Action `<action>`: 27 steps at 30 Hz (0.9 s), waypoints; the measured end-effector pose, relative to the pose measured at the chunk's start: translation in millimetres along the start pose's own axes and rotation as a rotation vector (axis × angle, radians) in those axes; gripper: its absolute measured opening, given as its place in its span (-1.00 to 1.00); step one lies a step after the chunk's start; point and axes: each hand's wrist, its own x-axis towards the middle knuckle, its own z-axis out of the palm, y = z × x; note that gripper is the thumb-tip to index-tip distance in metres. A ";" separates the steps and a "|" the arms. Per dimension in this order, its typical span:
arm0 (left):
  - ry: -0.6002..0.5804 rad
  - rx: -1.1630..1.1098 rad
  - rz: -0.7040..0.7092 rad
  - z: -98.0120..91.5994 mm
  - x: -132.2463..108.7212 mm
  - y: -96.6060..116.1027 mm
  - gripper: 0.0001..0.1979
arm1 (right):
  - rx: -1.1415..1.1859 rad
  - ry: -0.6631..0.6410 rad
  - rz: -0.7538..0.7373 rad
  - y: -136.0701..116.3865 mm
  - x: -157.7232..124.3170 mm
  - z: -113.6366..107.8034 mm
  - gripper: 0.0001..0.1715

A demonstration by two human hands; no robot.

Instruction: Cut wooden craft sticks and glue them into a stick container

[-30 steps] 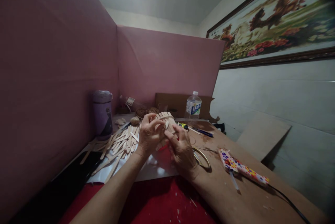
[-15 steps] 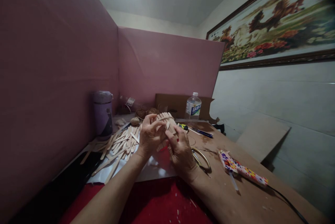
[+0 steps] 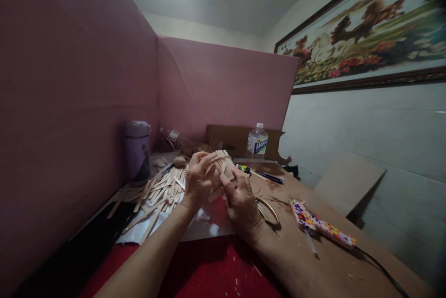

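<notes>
Between my hands is a small craft-stick piece (image 3: pixel 222 162), made of pale wooden sticks side by side with a band of twine across its upper part. My left hand (image 3: pixel 199 181) is closed on its left side, fingertips at the upper left edge. On the lower right, my right hand (image 3: pixel 241 203) grips it with thumb and fingers. Part of the piece is hidden behind the fingers. Loose craft sticks (image 3: pixel 163 191) lie in a heap to the left of my left hand. Gold-handled scissors (image 3: pixel 268 211) rest just right of my right hand.
A patterned glue gun (image 3: pixel 322 226) with a cord lies at right. Behind stand a clear bottle (image 3: pixel 258 142) and a purple flask (image 3: pixel 137 152). A blue pen-like tool (image 3: pixel 272 177), a twine ball (image 3: pixel 179 161) and a cardboard strip (image 3: pixel 230 139) are farther back. Pink panels (image 3: pixel 223 84) enclose the left and rear.
My left fingers have shifted from the front of the craft-stick piece up to its upper left edge. The piece has turned slightly, and my right hand has barely moved.
</notes>
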 end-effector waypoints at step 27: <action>-0.078 -0.353 -0.520 -7.7 14.5 1.8 -0.70 | 0.218 0.035 0.131 -1.3 -0.4 -2.6 -0.60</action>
